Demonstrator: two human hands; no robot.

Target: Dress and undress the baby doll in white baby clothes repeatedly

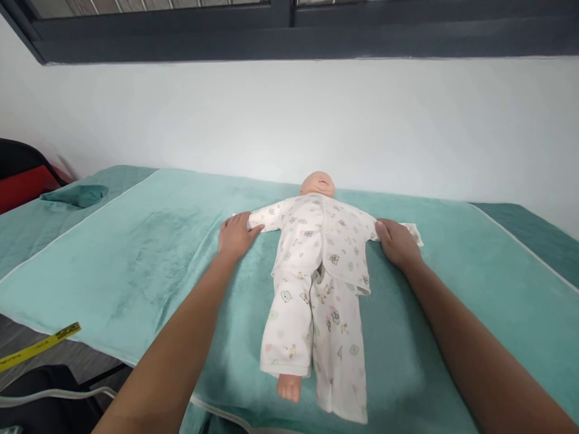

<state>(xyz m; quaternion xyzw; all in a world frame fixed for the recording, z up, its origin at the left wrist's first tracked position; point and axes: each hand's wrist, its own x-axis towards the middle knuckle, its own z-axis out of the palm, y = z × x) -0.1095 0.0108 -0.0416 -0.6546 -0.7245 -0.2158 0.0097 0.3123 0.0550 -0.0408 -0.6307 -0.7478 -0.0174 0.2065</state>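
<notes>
A baby doll (319, 182) lies on its back in the middle of the bed, head toward the wall. It wears a white printed shirt (312, 232) and matching trousers (289, 319). One bare foot (289, 387) pokes out of the left trouser leg; the right leg's hem covers the other foot. My left hand (236, 235) is closed around the sleeve on the left, with the thumb along its lower edge. On the other side, my right hand (398, 242) grips the right sleeve, whose cuff (414, 234) sticks out beyond my fingers. Both sleeves are stretched outward.
A light green plush cover (149, 265) lies under the doll, over a darker green quilted one (126, 176). A white wall and dark window frame (289, 45) stand behind. At left are a red and black object (27, 181), a yellow strip (40, 346) and a pale cable (54, 395).
</notes>
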